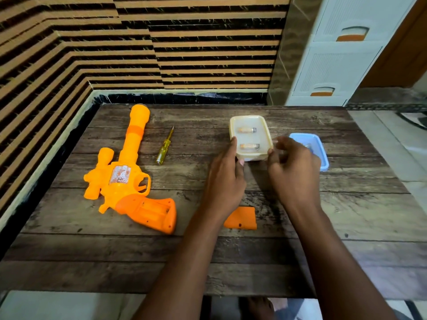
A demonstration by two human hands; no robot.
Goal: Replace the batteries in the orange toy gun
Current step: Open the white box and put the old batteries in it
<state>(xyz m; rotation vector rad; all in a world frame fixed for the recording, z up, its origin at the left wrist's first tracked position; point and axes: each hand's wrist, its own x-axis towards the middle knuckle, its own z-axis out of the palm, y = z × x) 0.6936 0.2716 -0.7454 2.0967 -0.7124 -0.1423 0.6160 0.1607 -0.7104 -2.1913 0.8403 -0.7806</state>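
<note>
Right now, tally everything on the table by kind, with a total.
Toy gun: 1
Battery cover: 1
Screwdriver: 1
Cream container: 1
Blue container: 1
Batteries in the cream container: 2
Total: 7; the blue container's contents are hidden.

Desk (300, 250): matt, weathered wood grain. Gun (129, 179): smooth glossy plastic. Trays (233, 125): smooth plastic. Screwdriver (164, 146): clear plastic handle.

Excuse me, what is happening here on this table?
A person is changing batteries in an orange toy gun. Its grip compartment is open and looks empty; the cover lies apart. The left hand holds a cream container with two batteries, the right hand at its other side.
</note>
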